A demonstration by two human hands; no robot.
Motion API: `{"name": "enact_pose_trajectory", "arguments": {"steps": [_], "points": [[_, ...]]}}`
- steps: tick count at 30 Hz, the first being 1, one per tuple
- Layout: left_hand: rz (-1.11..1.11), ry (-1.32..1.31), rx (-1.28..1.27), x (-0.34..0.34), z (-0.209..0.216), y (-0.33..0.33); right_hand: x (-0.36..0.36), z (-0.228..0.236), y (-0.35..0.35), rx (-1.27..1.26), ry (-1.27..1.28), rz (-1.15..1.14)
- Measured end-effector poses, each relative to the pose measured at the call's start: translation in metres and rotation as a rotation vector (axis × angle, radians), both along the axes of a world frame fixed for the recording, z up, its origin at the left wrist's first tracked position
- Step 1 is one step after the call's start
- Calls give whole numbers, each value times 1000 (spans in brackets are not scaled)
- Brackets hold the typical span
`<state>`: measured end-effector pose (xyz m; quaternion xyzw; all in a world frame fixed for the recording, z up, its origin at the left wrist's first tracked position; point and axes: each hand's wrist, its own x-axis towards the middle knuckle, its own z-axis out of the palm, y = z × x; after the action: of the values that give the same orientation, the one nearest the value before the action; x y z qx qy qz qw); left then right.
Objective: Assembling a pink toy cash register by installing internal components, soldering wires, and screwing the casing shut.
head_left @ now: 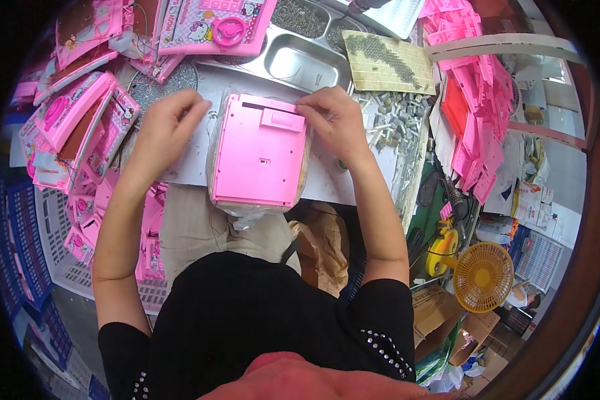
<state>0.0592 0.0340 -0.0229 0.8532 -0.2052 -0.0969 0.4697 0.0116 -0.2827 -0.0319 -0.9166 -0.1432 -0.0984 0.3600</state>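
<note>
A pink plastic case point(259, 160) lies with its flat back up on a bundle wrapped in clear plastic point(245, 217), at the table's front edge. It has a long dark slot along its far edge, a raised tab and several small holes. My right hand point(340, 120) is closed at the case's far right corner, thumb and fingertips touching it. To the left of the case, my left hand point(167, 127) is apart from it, fingers curled in toward the thumb; whatever they may hold is hidden. A round dish of small metal parts point(170, 81) sits just beyond that hand.
Pink toy cases point(70, 120) with wires pile up at the left, above a white crate point(57, 233). A metal tray point(303, 63) and a card with small grey pieces point(390, 63) lie beyond. Small grey parts point(393, 120), stacked pink shells point(470, 113) and a yellow fan point(483, 277) are at right.
</note>
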Motion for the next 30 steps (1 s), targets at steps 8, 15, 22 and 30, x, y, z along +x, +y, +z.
{"name": "enact_pose_trajectory", "arguments": {"steps": [8, 15, 22, 30], "points": [[-205, 99, 27, 9, 12, -24, 15, 9, -7, 342, 597, -67], [-308, -134, 300, 23, 12, -37, 25, 17, -8, 239, 655, -24], [-380, -178, 380, 35, 19, -41, 37, 36, -12, 157, 616, 33], [44, 84, 3, 13, 10, 16, 55, 41, 76, -48, 11, 174]]}}
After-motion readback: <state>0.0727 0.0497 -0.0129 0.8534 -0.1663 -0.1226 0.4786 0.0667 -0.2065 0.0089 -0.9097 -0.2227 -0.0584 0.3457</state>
